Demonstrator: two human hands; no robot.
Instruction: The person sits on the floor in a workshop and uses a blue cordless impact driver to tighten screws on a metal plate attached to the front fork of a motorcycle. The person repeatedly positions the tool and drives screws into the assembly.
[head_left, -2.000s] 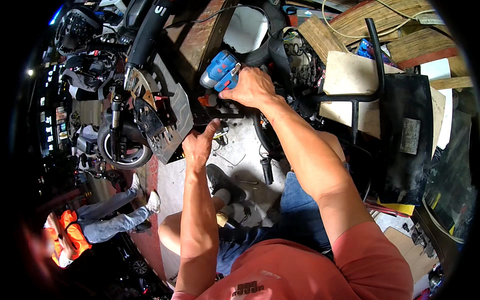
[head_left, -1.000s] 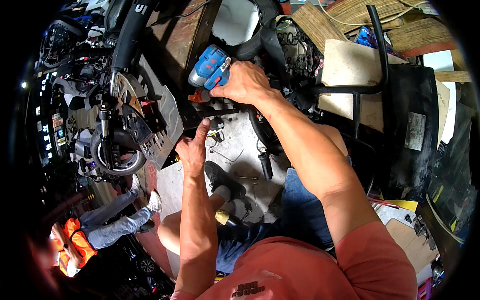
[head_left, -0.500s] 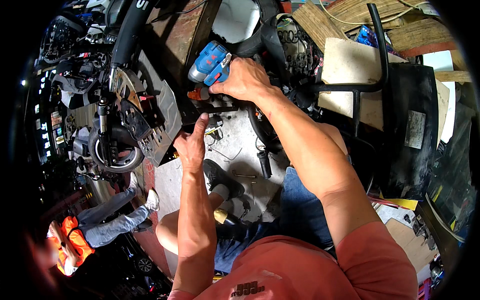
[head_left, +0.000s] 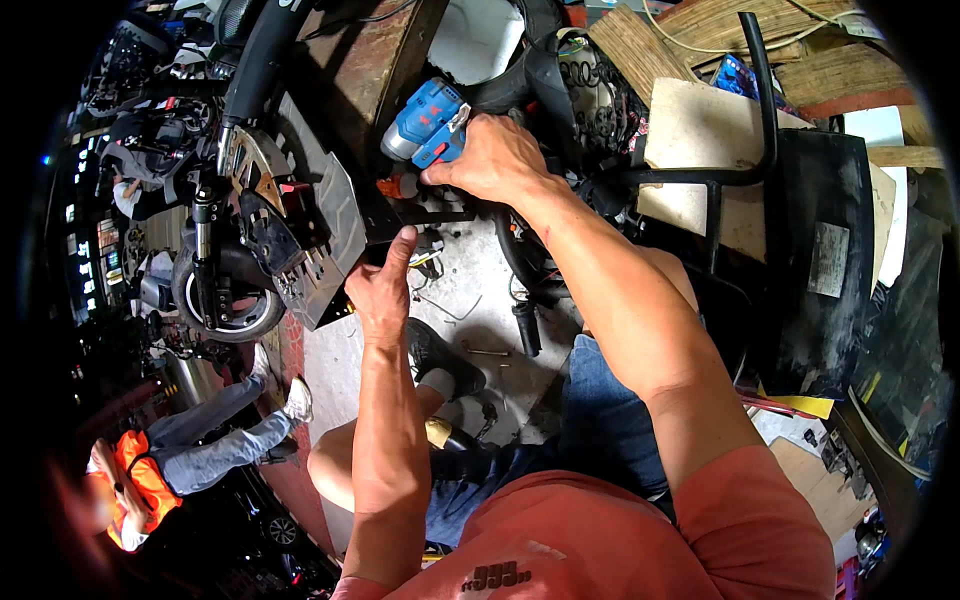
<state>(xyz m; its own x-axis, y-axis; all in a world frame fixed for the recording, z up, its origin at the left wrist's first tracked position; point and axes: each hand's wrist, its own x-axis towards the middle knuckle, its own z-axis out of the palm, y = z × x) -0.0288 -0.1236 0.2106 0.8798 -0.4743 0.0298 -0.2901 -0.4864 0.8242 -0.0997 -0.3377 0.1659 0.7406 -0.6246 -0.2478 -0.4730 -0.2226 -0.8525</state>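
Observation:
My right hand (head_left: 495,158) is closed around the handle of a blue cordless impact driver (head_left: 430,118). The tool is tilted, its grey nose toward the left, and I cannot make out its tip. An orange plastic part (head_left: 399,187), perhaps a turn-signal lens, sits just below it near my thumb. My left hand (head_left: 382,292) grips the edge of a dark grey, angular panel (head_left: 338,225), thumb pointing up and the other fingers hidden behind. A black bar (head_left: 437,215) lies between both hands.
Below are a curved black tube with a handlebar grip (head_left: 527,330) and a metal tool (head_left: 487,351) on the floor. A black frame tube (head_left: 768,110) and boards (head_left: 690,130) stand right. A motorcycle wheel (head_left: 230,310) and a person in an orange vest (head_left: 140,475) are left.
The view has shifted slightly. My right hand, with the impact driver, and my left hand on the panel keep nearly the same places.

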